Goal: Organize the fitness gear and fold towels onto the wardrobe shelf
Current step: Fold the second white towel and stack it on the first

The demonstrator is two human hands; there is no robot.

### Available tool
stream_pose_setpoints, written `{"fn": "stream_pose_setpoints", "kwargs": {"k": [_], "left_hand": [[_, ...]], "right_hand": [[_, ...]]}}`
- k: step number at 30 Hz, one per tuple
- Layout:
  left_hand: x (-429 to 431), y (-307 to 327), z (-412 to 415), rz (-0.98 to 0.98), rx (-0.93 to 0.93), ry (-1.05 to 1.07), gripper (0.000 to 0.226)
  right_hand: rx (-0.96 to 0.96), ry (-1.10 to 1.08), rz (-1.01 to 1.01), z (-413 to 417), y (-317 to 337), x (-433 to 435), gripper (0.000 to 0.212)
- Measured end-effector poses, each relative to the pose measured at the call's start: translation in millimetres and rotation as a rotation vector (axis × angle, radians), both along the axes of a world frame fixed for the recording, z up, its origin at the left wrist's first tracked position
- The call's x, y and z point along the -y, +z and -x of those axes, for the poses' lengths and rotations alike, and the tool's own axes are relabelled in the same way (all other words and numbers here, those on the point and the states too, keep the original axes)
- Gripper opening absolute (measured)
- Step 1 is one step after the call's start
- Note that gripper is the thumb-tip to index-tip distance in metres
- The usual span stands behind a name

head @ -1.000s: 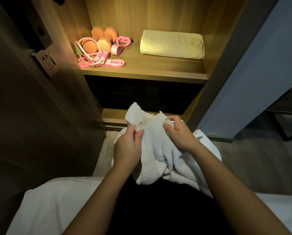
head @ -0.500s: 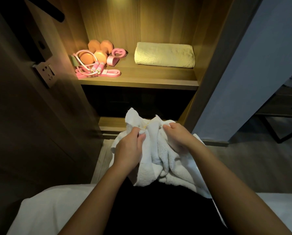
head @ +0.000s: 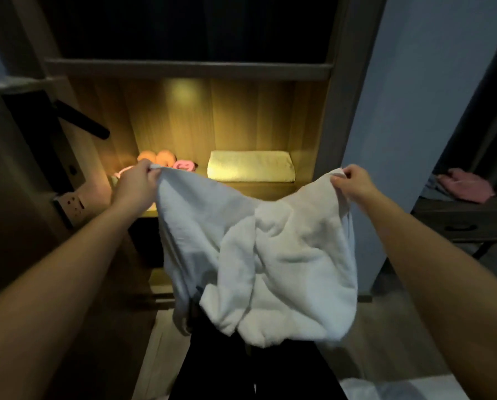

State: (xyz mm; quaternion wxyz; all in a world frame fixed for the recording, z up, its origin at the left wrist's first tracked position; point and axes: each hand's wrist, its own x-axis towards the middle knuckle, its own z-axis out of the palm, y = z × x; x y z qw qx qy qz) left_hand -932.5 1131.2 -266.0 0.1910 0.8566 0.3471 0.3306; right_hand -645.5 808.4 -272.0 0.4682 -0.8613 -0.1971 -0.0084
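So the bunched white towel [head: 259, 255] just got shaken open mid-frame, left hand [head: 134, 183] and right hand [head: 354, 183] each pinching a corner, ready for folding.

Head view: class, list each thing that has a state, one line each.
white towel: unfolded, crumpled, hanging from two top corners.
left hand: pinches the towel's left corner.
right hand: pinches its right corner.
yellow towel: folded, lying on the lit shelf.
dumbbells: on that shelf, partly hidden.

white towel [head: 270, 255], yellow towel [head: 250, 170], orange dumbbells [head: 156, 157]
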Motion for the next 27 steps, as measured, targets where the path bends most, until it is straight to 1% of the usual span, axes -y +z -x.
{"fn": "stream_pose_setpoints", "kwargs": {"k": [2, 4, 7, 9, 11, 12, 13, 15, 16, 19, 20, 23, 24, 27], "left_hand": [[-23, 16, 3, -0.005, -0.033, 0.101, 0.024], [-39, 30, 5, 0.007, -0.028, 0.197, 0.027], [-59, 47, 11, 0.079, 0.002, 0.343, 0.031], [-72, 55, 20, 0.136, 0.011, 0.405, 0.034], [-78, 61, 26, 0.161, 0.024, 0.425, 0.035], [-78, 63, 27, 0.146, 0.032, 0.428, 0.035], [-78, 64, 26, 0.116, 0.053, 0.432, 0.034], [-77, 66, 24, 0.051, 0.146, 0.444, 0.033], [-77, 65, 23, 0.051, 0.198, 0.452, 0.032], [-75, 59, 23, 0.163, 0.27, 0.481, 0.029], [-74, 60, 22, 0.173, 0.305, 0.475, 0.029], [-75, 71, 20, 0.2, 0.44, 0.448, 0.029], [-78, 74, 21, 0.221, 0.428, 0.449, 0.03], [-83, 72, 25, 0.22, 0.346, 0.453, 0.03]], "right_hand": [[0.047, -0.118, -0.044, -21, 22, 14, 0.015], [0.068, -0.194, -0.047, -38, 38, 31, 0.011], [0.068, -0.279, -0.042, -57, 47, 52, 0.021], [0.067, -0.345, -0.04, -65, 45, 63, 0.022], [0.051, -0.388, -0.028, -67, 43, 66, 0.018], [0.046, -0.401, -0.031, -68, 43, 64, 0.016], [0.052, -0.418, -0.053, -67, 45, 60, 0.019], [0.09, -0.436, -0.142, -66, 52, 51, 0.021], [0.092, -0.436, -0.163, -68, 54, 47, 0.02], [0.039, -0.404, -0.045, -72, 56, 41, 0.032], [0.048, -0.403, -0.049, -71, 57, 39, 0.032], [0.112, -0.441, -0.204, -67, 65, 32, 0.026], [0.106, -0.454, -0.228, -66, 67, 32, 0.027], [0.089, -0.433, -0.102, -64, 63, 38, 0.029]]}}
